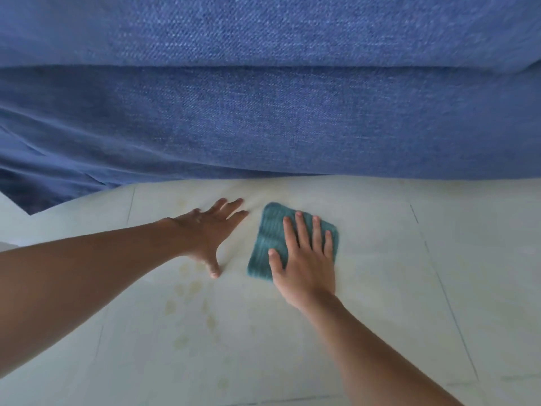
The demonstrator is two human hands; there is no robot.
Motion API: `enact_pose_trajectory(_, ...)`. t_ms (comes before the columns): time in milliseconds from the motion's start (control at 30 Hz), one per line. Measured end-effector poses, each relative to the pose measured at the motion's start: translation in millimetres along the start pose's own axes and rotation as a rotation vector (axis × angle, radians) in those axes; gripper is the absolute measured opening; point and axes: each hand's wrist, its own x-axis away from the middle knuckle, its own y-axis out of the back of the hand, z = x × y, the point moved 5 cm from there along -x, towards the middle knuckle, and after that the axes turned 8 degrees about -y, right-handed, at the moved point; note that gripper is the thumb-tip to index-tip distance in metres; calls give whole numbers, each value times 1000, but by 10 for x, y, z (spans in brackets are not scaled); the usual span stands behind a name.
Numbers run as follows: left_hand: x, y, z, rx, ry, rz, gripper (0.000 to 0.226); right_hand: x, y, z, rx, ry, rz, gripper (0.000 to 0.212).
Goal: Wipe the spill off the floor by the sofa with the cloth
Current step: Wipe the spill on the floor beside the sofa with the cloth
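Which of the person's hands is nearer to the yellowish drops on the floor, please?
Left. The left hand rests flat on the floor with its thumb beside the yellowish drops. The right hand lies flat on the teal cloth, farther right.

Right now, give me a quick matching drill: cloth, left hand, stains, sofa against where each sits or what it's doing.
1. cloth
2. left hand
3. stains
4. sofa

A. flat on bare floor, palm down
B. fills the top of the view
C. under the right hand
D. yellowish spots on the floor, near the left thumb and nearer the camera

Pairs: 1-C, 2-A, 3-D, 4-B
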Motion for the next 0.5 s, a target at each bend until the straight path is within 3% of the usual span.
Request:
enact_pose_trajectory(67, 30, -9, -27, -28, 6, 2, 143, -363, 60, -128, 16, -36, -23, 72)
enact_pose_trajectory(200, 209, -68, 0, 33, -4, 5, 146, 50, 23, -360, -100, -422, -117, 70)
enact_pose_trajectory(300, 335, -205, 46, 59, -17, 37, 147, 598, -113, 72, -44, -208, -116, 71)
enact_pose_trajectory(400, 441, -322, 65, 19, -11, 62, 147, 257, -102, 435, -7, 109, -17, 71)
enact_pose_trajectory(467, 524, -366, 110, 43, 15, 69, 146, -189, -68, 478, 34, 154, 20, 70)
enact_pose_trajectory(500, 547, -374, 133, 54, 24, 68, 146, -362, -51, 377, 21, 77, 18, 69)
